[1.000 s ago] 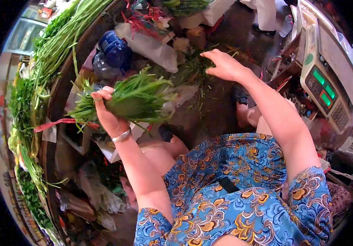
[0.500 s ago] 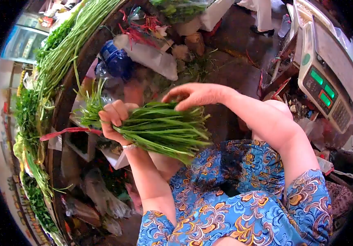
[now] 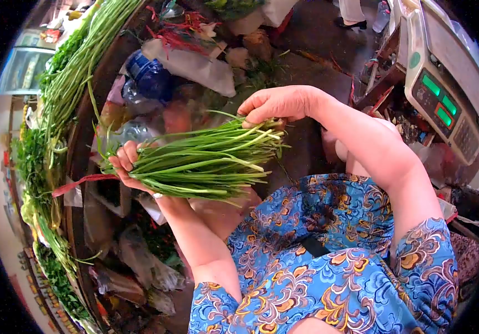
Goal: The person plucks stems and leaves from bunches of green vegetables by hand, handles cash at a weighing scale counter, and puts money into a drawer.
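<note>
A thick bunch of long green stalks lies across the middle of the view, its pale cut ends toward the right. My left hand is wrapped round the leafy left end of the bunch. At the upper right corner of the bunch, my right hand has its thumb and fingers pinched together on the stalk ends. A red tie sticks out to the left of my left hand.
A scale with green digits stands at the right. Long green beans and leafy greens line the stall edge at left. A blue bottle, a white sheet and red strings lie beyond the bunch. Another person's shoe shows at the top.
The bunch has turned so its cut ends show at the right, and it sits slightly further left. My right hand has come from the floor litter to the bunch and closed on stalk ends.
</note>
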`<action>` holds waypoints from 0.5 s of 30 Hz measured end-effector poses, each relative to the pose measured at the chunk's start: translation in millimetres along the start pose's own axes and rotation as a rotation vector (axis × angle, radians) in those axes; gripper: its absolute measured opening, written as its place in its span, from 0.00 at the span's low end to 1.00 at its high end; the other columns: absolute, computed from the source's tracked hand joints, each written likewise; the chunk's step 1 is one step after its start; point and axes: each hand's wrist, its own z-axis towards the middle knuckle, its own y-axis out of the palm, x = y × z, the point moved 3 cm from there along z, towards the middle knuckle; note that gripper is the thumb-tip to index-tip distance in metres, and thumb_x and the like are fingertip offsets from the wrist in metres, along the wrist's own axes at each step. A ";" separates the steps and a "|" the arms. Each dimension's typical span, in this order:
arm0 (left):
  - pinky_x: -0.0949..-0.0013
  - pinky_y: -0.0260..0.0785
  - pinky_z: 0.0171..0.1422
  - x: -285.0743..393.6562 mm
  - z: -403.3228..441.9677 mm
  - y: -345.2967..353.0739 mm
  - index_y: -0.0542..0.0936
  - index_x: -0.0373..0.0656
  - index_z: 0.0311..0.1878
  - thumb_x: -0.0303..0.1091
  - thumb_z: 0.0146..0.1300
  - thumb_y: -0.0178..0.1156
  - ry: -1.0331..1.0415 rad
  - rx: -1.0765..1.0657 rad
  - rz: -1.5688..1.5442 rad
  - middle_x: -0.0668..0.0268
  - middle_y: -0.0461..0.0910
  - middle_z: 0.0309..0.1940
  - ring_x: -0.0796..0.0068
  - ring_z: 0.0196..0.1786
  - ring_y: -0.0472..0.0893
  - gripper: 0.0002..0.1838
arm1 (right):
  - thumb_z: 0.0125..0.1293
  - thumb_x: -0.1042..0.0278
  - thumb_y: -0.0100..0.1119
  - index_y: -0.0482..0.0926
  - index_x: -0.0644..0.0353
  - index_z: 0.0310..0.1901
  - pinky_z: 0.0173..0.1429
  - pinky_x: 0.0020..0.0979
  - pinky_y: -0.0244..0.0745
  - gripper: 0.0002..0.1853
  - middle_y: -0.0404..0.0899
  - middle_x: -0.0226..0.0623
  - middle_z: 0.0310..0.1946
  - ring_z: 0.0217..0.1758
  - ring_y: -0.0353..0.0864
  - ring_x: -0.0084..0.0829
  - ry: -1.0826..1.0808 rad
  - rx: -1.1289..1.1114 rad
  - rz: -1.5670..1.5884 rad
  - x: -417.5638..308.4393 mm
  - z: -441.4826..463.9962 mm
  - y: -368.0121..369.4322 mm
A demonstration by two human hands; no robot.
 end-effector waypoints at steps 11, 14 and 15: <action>0.64 0.66 0.42 2.6 2.5 -0.7 0.62 0.50 0.22 0.46 0.73 0.42 0.008 -0.087 -0.216 0.71 0.61 0.23 0.74 0.26 0.63 0.21 | 0.66 0.58 0.58 0.78 0.56 0.32 0.19 0.15 0.48 0.11 0.64 0.15 0.18 0.18 0.58 0.10 -0.005 0.009 0.019 -1.9 -10.4 -21.8; 0.67 0.65 0.43 1.9 1.3 -1.4 0.63 0.50 0.22 0.44 0.73 0.43 0.018 -0.035 -0.091 0.73 0.61 0.22 0.77 0.26 0.62 0.20 | 0.67 0.57 0.57 0.77 0.55 0.30 0.19 0.16 0.47 0.12 0.62 0.15 0.17 0.18 0.56 0.10 0.017 0.095 -0.064 -2.9 -17.0 -28.1; 0.68 0.64 0.43 2.7 1.9 -2.1 0.63 0.50 0.22 0.43 0.72 0.44 0.006 -0.033 -0.015 0.74 0.61 0.22 0.78 0.26 0.61 0.20 | 0.67 0.58 0.57 0.77 0.55 0.30 0.19 0.16 0.47 0.12 0.61 0.15 0.17 0.18 0.56 0.10 0.013 0.156 -0.111 -2.8 -18.6 -32.1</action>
